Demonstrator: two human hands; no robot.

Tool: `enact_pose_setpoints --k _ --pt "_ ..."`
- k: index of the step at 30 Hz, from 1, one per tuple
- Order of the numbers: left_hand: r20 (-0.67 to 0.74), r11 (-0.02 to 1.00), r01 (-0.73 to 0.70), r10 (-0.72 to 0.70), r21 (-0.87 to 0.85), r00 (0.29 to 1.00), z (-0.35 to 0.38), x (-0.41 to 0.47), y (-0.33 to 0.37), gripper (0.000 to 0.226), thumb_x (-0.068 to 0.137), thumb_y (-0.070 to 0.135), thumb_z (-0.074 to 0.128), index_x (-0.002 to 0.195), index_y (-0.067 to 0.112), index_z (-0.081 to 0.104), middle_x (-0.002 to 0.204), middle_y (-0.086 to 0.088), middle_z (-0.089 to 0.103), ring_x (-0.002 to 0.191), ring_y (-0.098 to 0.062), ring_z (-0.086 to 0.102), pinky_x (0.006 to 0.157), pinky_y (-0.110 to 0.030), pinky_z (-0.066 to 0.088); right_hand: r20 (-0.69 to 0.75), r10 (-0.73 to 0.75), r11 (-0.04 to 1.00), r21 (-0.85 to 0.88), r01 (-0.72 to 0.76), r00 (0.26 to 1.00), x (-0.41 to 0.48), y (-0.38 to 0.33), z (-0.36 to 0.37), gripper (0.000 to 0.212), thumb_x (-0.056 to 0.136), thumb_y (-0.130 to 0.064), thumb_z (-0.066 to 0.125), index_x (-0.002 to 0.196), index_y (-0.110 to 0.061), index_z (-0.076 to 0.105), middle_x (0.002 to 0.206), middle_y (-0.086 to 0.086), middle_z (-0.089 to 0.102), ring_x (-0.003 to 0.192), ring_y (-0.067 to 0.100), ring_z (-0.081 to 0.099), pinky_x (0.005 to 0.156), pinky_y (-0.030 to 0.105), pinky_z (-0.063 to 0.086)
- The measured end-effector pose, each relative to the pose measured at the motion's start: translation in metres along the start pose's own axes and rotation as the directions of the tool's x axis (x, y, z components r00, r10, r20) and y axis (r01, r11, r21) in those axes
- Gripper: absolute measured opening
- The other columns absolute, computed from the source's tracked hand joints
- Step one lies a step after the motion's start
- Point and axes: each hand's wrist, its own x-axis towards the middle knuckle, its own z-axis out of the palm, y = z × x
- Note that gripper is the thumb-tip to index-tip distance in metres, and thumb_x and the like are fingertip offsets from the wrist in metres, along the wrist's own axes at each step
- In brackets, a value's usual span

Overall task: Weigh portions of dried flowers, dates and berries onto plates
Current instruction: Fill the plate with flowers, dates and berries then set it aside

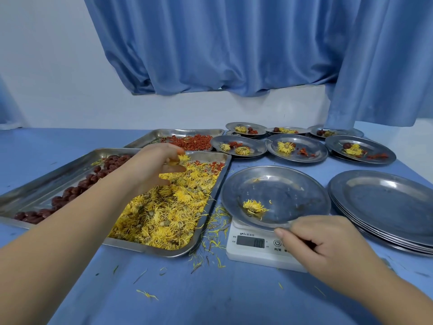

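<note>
Fingers (173,151) of the left hand (152,165): tips drawn together in a pinch on one dried flower (182,158), held just above the flower heap (168,207) in the near tray (150,247).

Right hand (328,247): thumb (281,231) pressed on the near rim of the plate (293,184), the other fingers curled below it, so the rim appears pinched. That plate sits on the white scale (248,254) and carries a single flower (254,206). The display digits look like zeros, though I would not swear to it.

Stock:
- Dates (82,184), dark red, along the left side of the near tray.
- Berries (192,141), small and orange-red, in the far tray (164,133); a few lie strayed among the flowers.
- Filled plates (297,148), several, at the back right.
- Empty plates (386,202), stacked, right of the scale.
- Loose petals (218,221), scattered on the blue table (210,299) between tray and scale.

Handling, by my estimate: the flowers are nearly weightless, dry and brittle. They shed petals at a touch, so a light fingertip pinch at the firmer centre, one head at a time, suits best. Squeezing would crumble them. Dates look firm and smooth, easily taken whole. Berries are tiny and want a pinch of several. The metal plate is stiff and slick, and pressing its rim would likely disturb the reading.
</note>
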Motion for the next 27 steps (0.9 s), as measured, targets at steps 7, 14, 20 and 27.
enact_pose_setpoints --k 7,14,20,27 --pt "0.023 0.974 0.009 -0.004 -0.227 1.0 0.009 -0.004 0.001 0.039 0.092 0.011 0.039 0.127 0.015 0.054 0.112 0.009 0.048 0.108 -0.03 0.066 0.103 -0.068 0.026 -0.028 0.024 0.999 0.024 -0.023 0.999 0.001 -0.001 -0.002 0.047 0.089 -0.04 0.049 0.051 -0.018 0.032 0.047 -0.005 0.028 0.045 0.009 0.03 0.043 0.034 0.037" --pt "0.055 0.993 -0.002 0.008 -0.115 0.998 0.012 -0.009 -0.004 0.023 0.093 0.006 0.051 0.106 0.018 0.066 0.1 -0.006 0.064 0.078 -0.02 0.071 0.069 -0.034 0.056 -0.097 0.035 0.997 0.074 -0.028 0.995 0.005 -0.003 -0.004 0.051 0.09 -0.038 0.048 0.049 -0.01 0.039 0.045 -0.002 0.035 0.045 0.013 0.035 0.046 0.031 0.036" --pt "0.238 0.948 -0.251 0.203 0.197 0.95 0.06 -0.013 0.004 0.014 0.089 0.019 0.063 0.096 0.029 0.07 0.079 0.01 0.073 0.08 -0.009 0.071 0.071 -0.027 0.054 -0.127 0.079 0.997 0.025 -0.076 0.989 0.005 0.008 -0.007 0.05 0.088 -0.028 0.056 0.048 -0.009 0.032 0.043 -0.002 0.029 0.043 0.013 0.03 0.045 0.025 0.03" --pt "0.442 0.76 -0.459 0.253 0.46 0.861 0.135 -0.006 0.008 0.014 0.09 0.024 0.062 0.1 0.026 0.071 0.09 0.009 0.07 0.076 -0.003 0.062 0.059 -0.012 0.044 -0.129 0.148 0.989 0.043 -0.144 0.981 0.003 0.019 -0.009 0.05 0.086 -0.028 0.057 0.05 -0.014 0.025 0.046 -0.004 0.021 0.044 0.009 0.024 0.045 0.02 0.024"
